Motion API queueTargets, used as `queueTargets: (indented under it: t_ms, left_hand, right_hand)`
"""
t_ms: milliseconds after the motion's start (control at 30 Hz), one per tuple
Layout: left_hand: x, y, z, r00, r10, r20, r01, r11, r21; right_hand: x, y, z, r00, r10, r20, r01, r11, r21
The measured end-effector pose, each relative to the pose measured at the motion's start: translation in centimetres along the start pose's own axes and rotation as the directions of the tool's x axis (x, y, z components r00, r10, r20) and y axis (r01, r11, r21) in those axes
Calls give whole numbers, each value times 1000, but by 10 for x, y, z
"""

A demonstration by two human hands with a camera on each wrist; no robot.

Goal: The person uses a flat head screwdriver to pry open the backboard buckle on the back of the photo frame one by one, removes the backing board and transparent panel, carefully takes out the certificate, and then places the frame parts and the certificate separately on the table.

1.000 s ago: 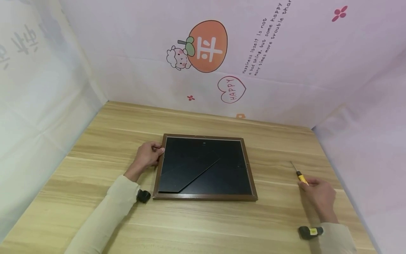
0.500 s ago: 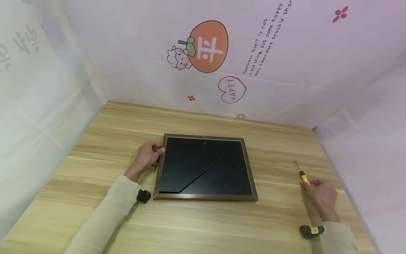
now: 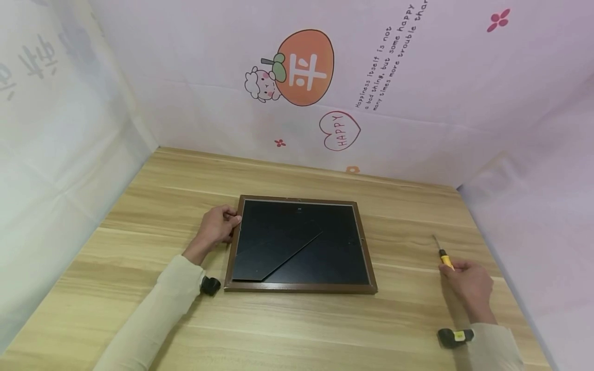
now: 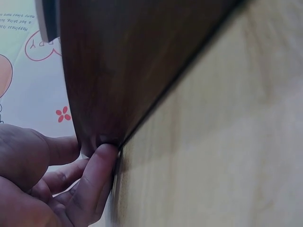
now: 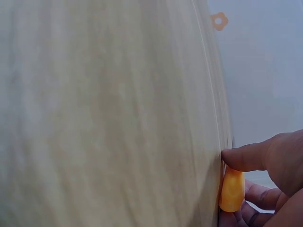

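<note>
A picture frame (image 3: pixel 301 288) with a brown rim lies face down on the wooden table, its black backing (image 3: pixel 301 247) upward. The folding stand (image 3: pixel 274 252) on the backing lies nearly flat, slanting from the lower left. At the frame's left edge my left hand (image 3: pixel 217 225) pinches the rim; the left wrist view shows the thumb and fingers at the corner of its brown side (image 4: pixel 123 61). Well to the right, my right hand (image 3: pixel 471 286) holds a screwdriver (image 3: pixel 445 259) by its yellow and black handle, thin shaft pointing away from me. The right wrist view shows the yellow handle end (image 5: pixel 232 190).
The wooden table (image 3: pixel 297 330) ends at a printed cloth wall (image 3: pixel 209 113) behind, with more cloth at both sides. Black wrist devices sit at the left cuff (image 3: pixel 210 286) and right cuff (image 3: pixel 455 338).
My right hand has shifted slightly to the right with the screwdriver, then stayed nearly still. The left hand and the frame have not visibly moved.
</note>
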State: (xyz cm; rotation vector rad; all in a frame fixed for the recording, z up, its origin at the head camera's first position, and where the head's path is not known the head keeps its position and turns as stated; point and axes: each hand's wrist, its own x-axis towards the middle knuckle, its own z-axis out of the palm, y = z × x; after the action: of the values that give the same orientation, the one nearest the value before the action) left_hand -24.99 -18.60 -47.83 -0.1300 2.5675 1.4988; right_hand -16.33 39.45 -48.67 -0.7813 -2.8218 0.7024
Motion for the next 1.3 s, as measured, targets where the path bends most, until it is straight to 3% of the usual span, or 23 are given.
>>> queueTargets:
  t_ms: [467, 1300]
  left_hand:
    - [1, 0, -2, 1000, 15, 18, -16, 1000, 10]
    - [1, 0, -3, 999, 28, 31, -29, 1000, 0]
  right_hand:
    - [-4, -2, -2, 1000, -14, 26, 14, 1000, -6]
    - [-3, -1, 1, 1000, -25, 1, 25, 1000, -13]
